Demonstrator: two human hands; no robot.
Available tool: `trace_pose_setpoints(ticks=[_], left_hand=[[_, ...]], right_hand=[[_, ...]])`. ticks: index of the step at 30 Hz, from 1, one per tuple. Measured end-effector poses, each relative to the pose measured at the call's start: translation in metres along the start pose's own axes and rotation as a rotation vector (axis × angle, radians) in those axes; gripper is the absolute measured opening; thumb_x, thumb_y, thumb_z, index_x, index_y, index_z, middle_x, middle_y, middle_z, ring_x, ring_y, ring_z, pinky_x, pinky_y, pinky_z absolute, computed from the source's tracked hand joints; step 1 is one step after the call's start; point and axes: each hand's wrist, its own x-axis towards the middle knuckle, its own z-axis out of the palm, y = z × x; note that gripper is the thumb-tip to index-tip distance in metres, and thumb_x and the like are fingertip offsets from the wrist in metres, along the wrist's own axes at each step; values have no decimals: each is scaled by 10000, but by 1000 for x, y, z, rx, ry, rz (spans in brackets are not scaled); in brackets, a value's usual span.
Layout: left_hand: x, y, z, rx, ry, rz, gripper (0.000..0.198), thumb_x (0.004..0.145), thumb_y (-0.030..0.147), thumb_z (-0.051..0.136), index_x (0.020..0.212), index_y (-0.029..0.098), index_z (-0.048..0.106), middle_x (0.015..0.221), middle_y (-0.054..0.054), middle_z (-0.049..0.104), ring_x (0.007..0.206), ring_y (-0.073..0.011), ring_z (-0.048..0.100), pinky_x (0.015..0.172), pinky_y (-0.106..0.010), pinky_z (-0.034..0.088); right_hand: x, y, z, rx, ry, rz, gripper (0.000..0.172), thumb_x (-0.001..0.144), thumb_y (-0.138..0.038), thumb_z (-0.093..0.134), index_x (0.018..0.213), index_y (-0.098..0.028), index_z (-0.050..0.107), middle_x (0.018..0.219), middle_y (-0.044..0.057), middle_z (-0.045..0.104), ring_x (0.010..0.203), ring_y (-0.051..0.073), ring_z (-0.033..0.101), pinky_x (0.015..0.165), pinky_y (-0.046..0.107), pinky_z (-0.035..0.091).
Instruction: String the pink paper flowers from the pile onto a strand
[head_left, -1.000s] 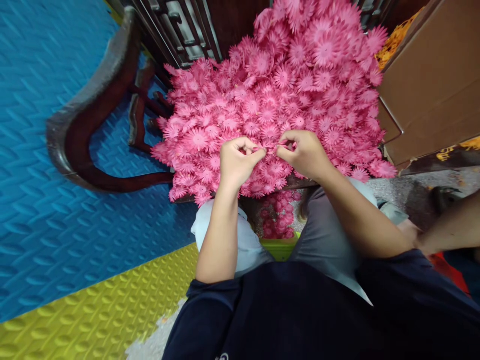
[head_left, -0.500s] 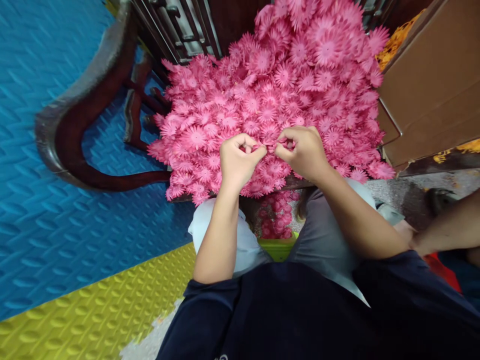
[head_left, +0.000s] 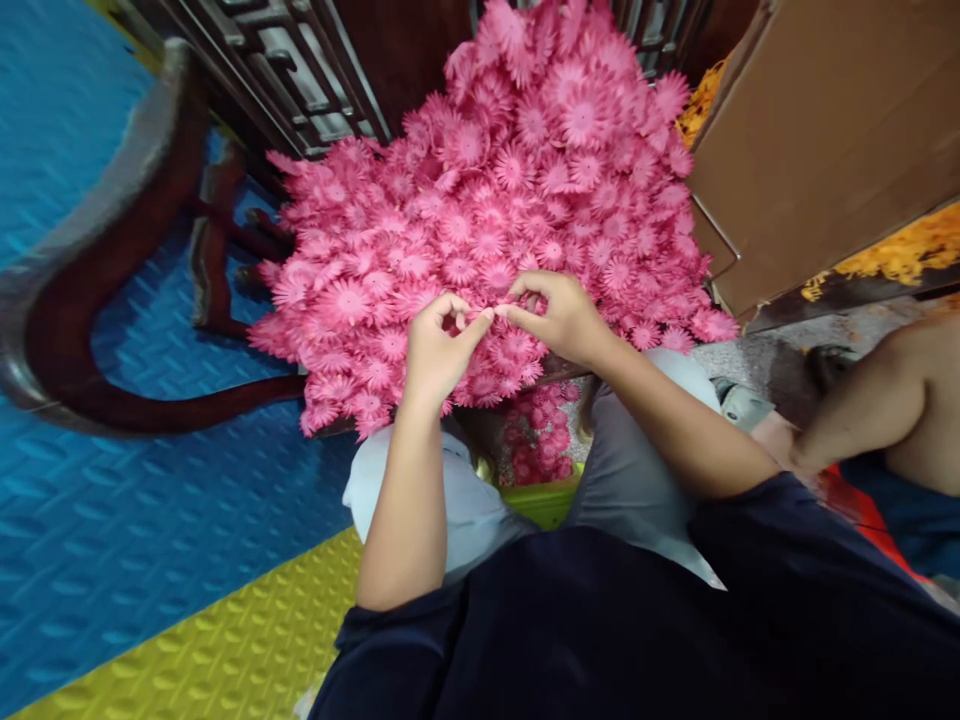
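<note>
Pink flowers (head_left: 487, 244) lay heaped below the left hand (head_left: 436, 350) and right hand (head_left: 564, 314). Both pinched narrowly, thumbs (head_left: 475, 328) close, on a mostly hidden pink piece (head_left: 474, 313).

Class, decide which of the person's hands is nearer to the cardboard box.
Right. The right hand is over the pink flowers, left of the cardboard box; the left hand is farther left.

I can't make out what, if anything, sits at the fingertips of the left hand (head_left: 441, 352) and right hand (head_left: 562, 318); it's too small against the pink flowers (head_left: 457, 228), whose heap runs out of view above and hides most of the worktop (head_left: 559, 370). The curved armrest (head_left: 45, 300) is cut off leftward, the cardboard box (head_left: 832, 130) and another person's arm (head_left: 862, 415) rightward.
</note>
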Motion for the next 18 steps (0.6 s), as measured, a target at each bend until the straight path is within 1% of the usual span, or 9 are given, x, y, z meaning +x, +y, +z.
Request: trace_pose_setpoints(ticks=[2,4,5,8,10,12,14,15,18], left_hand=[[-1,0,2,33,-63,4,127,753,290,642,791,194,567,695,34,506,676,-104,508,698,-238,408],[-1,-1,2,83,-102,-8,205,785,361,618,906,196,602,774,8,571,755,-125,549,753,-252,422],[-1,-1,2,114,-115,-17,222,802,387,597,916,196,607,804,-4,595,779,-136,560,769,-262,423],[0,-1,0,285,-133,-25,207,829,397,549,869,203,610,829,-28,644,781,-165,577,758,-292,415],[0,1,0,439,-176,-24,199,829,393,543,850,209,615,821,-37,665,767,-185,588,735,-305,408],[-2,4,3,572,-259,-29,207,834,401,536,846,213,623,834,-49,686,768,-204,601,711,-311,399],[-3,7,7,675,-353,-38,221,845,408,524,852,212,625,860,-65,704,786,-226,616,695,-319,387],[-4,8,9,716,-393,-37,230,852,411,514,857,210,625,872,-75,711,803,-240,623,692,-325,384],[-5,11,13,787,-456,-25,255,866,413,492,893,199,627,922,-108,722,867,-283,642,702,-347,390]], right_hand=[[1,9,-12,-12,-11,42,125,761,-274,636,775,-150,633,752,26,635,655,121,498,650,270,355],[0,22,-33,-88,27,130,46,728,-189,651,739,-148,635,757,28,637,663,118,494,660,275,348],[-1,29,-46,-132,83,191,12,719,-149,642,722,-147,631,742,28,631,657,117,491,663,279,347],[-13,56,-91,-253,269,386,59,710,-126,640,665,-146,608,687,22,590,633,114,471,665,297,341],[-27,74,-119,-317,322,508,108,706,-131,650,622,-153,586,614,4,524,592,97,431,651,304,327],[-42,94,-141,-338,375,671,132,707,-127,648,611,-172,570,594,0,504,556,76,412,645,316,325],[-55,113,-156,-334,393,834,130,684,-143,666,609,-194,573,587,16,514,537,67,414,641,337,325],[-61,121,-162,-365,405,877,114,683,-194,667,618,-201,574,556,22,501,528,75,406,634,351,321],[-76,141,-171,-451,368,926,91,656,-191,634,626,-206,550,528,29,502,522,85,415,633,358,351]])
